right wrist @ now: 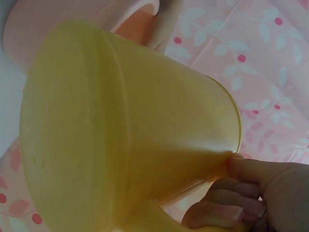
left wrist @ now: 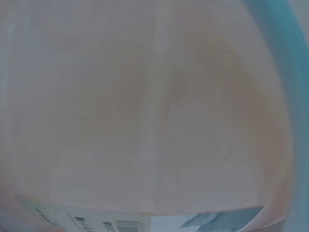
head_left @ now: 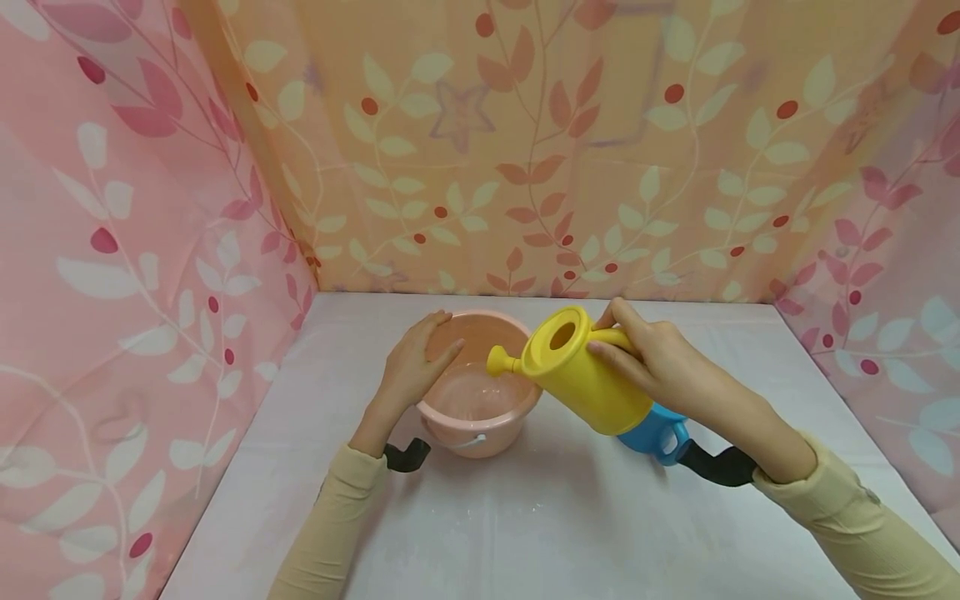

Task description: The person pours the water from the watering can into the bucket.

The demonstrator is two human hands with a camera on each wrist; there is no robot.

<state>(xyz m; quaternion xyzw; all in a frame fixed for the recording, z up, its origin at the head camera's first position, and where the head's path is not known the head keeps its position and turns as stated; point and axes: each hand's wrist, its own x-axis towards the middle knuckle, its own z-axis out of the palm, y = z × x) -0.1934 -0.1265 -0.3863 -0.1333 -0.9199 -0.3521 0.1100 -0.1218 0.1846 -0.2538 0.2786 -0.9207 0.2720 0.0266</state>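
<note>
A yellow watering can (head_left: 592, 379) hangs tilted over the table, its spout head above the right part of a pale pink bucket (head_left: 480, 423). My right hand (head_left: 660, 354) grips the can's handle; in the right wrist view its fingers (right wrist: 231, 205) curl round the handle beside the can's wall. At the bucket's left rim my left hand (head_left: 412, 358) holds on, thumb pointing inward over the opening and the other fingers along the rim. Clear liquid seems to lie in the bucket, which stands upright. No stream from the spout can be made out.
A blue cup-like vessel with a handle (head_left: 660, 433) stands behind and below the can, partly hidden. Small drops (head_left: 536, 506) dot the white tabletop (head_left: 480, 550) in front of the bucket. Leaf-patterned cloth (head_left: 465, 150) walls the back and both sides.
</note>
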